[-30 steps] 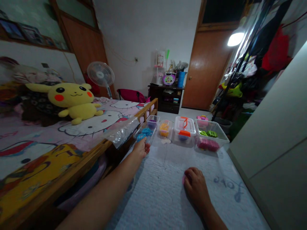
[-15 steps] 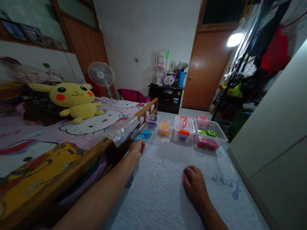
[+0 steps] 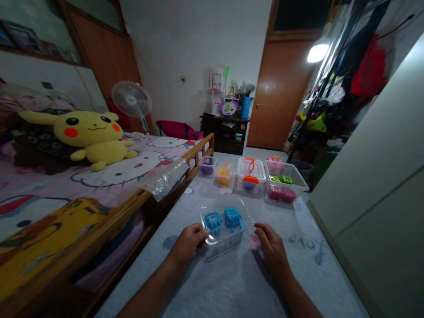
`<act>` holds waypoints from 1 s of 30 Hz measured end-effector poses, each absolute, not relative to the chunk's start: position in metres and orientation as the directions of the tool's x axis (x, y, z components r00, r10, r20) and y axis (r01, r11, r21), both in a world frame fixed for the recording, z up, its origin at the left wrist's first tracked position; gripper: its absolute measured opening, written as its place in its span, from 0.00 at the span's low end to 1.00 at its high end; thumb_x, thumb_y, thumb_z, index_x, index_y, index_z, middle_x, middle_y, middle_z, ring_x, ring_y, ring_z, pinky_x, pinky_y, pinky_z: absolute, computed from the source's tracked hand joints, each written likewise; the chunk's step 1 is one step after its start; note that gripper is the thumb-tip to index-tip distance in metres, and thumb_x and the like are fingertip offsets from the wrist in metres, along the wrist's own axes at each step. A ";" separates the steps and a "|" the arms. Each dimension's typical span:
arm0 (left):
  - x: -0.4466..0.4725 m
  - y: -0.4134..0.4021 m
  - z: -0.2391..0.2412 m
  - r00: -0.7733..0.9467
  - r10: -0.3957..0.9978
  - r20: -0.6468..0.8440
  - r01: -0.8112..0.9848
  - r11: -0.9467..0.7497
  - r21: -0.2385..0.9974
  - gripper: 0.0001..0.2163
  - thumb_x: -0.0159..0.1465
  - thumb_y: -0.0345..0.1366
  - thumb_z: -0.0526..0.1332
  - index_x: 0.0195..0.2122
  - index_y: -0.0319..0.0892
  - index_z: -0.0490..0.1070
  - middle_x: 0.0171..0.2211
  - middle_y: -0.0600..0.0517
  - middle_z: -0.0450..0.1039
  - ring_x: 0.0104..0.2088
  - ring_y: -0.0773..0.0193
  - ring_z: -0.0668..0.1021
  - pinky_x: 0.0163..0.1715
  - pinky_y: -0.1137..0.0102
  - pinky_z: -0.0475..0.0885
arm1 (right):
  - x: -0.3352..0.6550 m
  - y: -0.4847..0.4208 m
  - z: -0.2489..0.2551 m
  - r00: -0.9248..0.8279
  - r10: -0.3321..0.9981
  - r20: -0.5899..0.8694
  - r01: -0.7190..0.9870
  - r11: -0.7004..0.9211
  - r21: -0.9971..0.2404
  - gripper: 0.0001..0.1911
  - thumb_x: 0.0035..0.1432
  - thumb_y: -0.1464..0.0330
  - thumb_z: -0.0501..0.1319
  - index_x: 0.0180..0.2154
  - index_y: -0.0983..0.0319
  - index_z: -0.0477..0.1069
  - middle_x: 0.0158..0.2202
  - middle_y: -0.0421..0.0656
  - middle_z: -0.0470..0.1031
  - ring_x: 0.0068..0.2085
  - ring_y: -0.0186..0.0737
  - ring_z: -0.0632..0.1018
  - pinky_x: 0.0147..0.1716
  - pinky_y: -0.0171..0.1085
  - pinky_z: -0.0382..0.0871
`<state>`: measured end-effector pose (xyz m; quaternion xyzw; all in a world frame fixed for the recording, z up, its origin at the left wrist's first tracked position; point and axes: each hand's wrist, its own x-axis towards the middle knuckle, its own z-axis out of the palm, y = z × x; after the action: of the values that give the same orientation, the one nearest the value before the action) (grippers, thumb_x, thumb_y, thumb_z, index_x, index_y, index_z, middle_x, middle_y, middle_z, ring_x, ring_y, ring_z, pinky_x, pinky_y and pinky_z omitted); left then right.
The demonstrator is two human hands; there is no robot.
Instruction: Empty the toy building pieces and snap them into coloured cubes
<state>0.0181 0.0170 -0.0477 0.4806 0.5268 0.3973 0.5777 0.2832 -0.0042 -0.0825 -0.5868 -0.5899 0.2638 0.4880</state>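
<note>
A clear plastic container (image 3: 220,252) sits in front of me, with two clusters of blue interlocking blocks (image 3: 233,218) in it. At its left near corner my left hand (image 3: 191,238) grips the rim, thumb on top and fingers curled beneath. My right hand (image 3: 270,243) holds the right edge between thumb and curled fingers. Beside the right hand a pink patch (image 3: 255,242) shows on the cloth; whether it is a print or a loose piece I cannot tell.
Along the far side of the cloth-covered table (image 3: 212,287) stand a box with purple pieces (image 3: 207,168), a box with yellow pieces (image 3: 224,174), a lidded box with orange clips (image 3: 251,172) and a box with green and pink blocks (image 3: 281,192). A wooden bed rail (image 3: 132,205) borders the left.
The container with blue blocks has come from the far left, by the bed rail, to the middle in front of me. My left hand moved with it; my right hand now grips its edge.
</note>
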 end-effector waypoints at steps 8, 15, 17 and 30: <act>0.036 -0.001 -0.053 0.047 0.996 0.082 0.455 -0.094 0.885 0.11 0.62 0.45 0.56 0.30 0.44 0.62 0.28 0.56 0.64 0.30 0.64 0.69 0.32 0.69 0.64 | 0.278 -0.001 -0.083 0.203 0.946 0.254 0.311 0.184 -0.933 0.21 0.60 0.56 0.57 0.49 0.63 0.68 0.34 0.42 0.71 0.30 0.38 0.73 0.29 0.36 0.70; 0.044 -0.012 -0.059 0.073 0.962 0.264 0.525 -0.262 0.810 0.03 0.60 0.34 0.56 0.33 0.44 0.60 0.33 0.53 0.63 0.36 0.61 0.71 0.38 0.66 0.67 | 0.285 0.006 -0.090 0.246 0.949 0.196 0.279 0.124 -0.952 0.24 0.58 0.55 0.58 0.50 0.63 0.68 0.36 0.43 0.71 0.31 0.39 0.73 0.28 0.37 0.70; 0.043 -0.013 -0.063 0.073 0.952 0.299 0.526 -0.291 0.799 0.03 0.60 0.33 0.56 0.34 0.44 0.61 0.34 0.53 0.64 0.36 0.61 0.71 0.38 0.66 0.68 | 0.287 0.006 -0.090 0.255 0.935 0.246 0.334 0.154 -0.930 0.19 0.57 0.58 0.59 0.46 0.63 0.70 0.35 0.44 0.71 0.32 0.39 0.73 0.29 0.37 0.70; 0.044 -0.014 -0.077 -0.009 0.942 0.336 0.560 -0.274 0.782 0.10 0.63 0.37 0.56 0.45 0.43 0.66 0.36 0.51 0.69 0.34 0.63 0.75 0.36 0.67 0.72 | 0.282 0.003 -0.085 0.270 0.864 0.425 0.549 0.224 -0.806 0.11 0.55 0.65 0.61 0.39 0.62 0.72 0.34 0.43 0.69 0.32 0.40 0.72 0.30 0.38 0.70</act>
<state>0.0444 -0.0143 -0.0765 0.6687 0.5613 0.4354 0.2193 0.2821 0.0030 -0.0852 -0.6041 -0.5846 0.1517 0.5199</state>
